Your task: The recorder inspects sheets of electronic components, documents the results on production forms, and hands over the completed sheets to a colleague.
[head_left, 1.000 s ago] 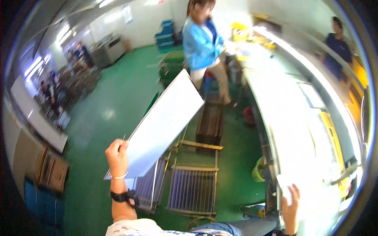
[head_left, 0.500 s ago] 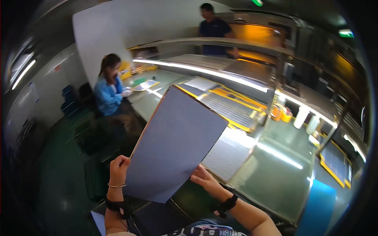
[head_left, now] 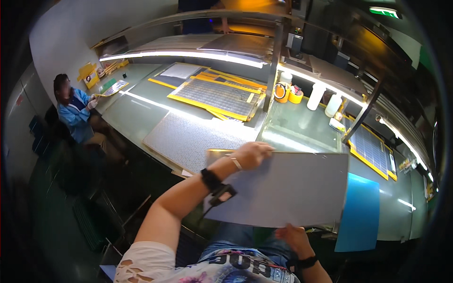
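A flat grey rectangular panel (head_left: 302, 193) with a thin coppery edge lies between my hands, over the table's near edge. My left hand (head_left: 254, 155) reaches across its left part, and the fingers curl over the far edge. Below, my right hand (head_left: 293, 237) grips the near edge, with its fingertips partly hidden by the panel. A pale speckled sheet (head_left: 188, 141) rests on the glass-topped table just beyond my left forearm. Beside the panel's right end, a blue sheet (head_left: 359, 212) hangs over the table edge.
Yellow-edged patterned films (head_left: 217, 96) lie farther back. Tape rolls (head_left: 282, 92) and white bottles (head_left: 316, 96) stand beyond the panel, near a metal post (head_left: 273, 61) under a lit shelf. At the far left sits a person in a blue jacket (head_left: 75, 113); another stands behind the shelf.
The panel has swung right and turned from steeply tilted to lengthwise across me. My left hand has moved from its left side to the far edge, my right hand to the near edge. The view has turned right.
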The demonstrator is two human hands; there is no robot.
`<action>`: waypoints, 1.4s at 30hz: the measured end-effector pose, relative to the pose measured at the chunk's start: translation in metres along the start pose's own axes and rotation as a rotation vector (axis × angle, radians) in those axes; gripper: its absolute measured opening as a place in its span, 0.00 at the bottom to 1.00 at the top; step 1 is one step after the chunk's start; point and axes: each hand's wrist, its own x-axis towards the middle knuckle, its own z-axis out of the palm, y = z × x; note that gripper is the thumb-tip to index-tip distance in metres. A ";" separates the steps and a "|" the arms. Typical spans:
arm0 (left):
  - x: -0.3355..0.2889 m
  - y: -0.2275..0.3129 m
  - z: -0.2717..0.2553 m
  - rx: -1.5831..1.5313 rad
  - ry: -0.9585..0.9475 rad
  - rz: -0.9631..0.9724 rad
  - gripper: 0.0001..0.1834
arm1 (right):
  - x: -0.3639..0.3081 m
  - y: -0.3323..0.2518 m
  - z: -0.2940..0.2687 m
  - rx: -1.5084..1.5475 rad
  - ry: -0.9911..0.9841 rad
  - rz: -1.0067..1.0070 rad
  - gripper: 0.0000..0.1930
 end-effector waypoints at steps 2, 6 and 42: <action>0.008 0.006 0.011 0.149 0.043 -0.016 0.18 | -0.014 -0.002 -0.013 -0.101 0.089 -0.038 0.16; -0.036 -0.033 -0.017 0.460 0.120 -0.282 0.31 | -0.012 -0.004 -0.049 -0.039 0.272 0.006 0.14; -0.245 -0.106 0.016 -0.720 1.184 -1.084 0.23 | 0.134 0.028 0.162 -2.150 -0.765 -0.739 0.38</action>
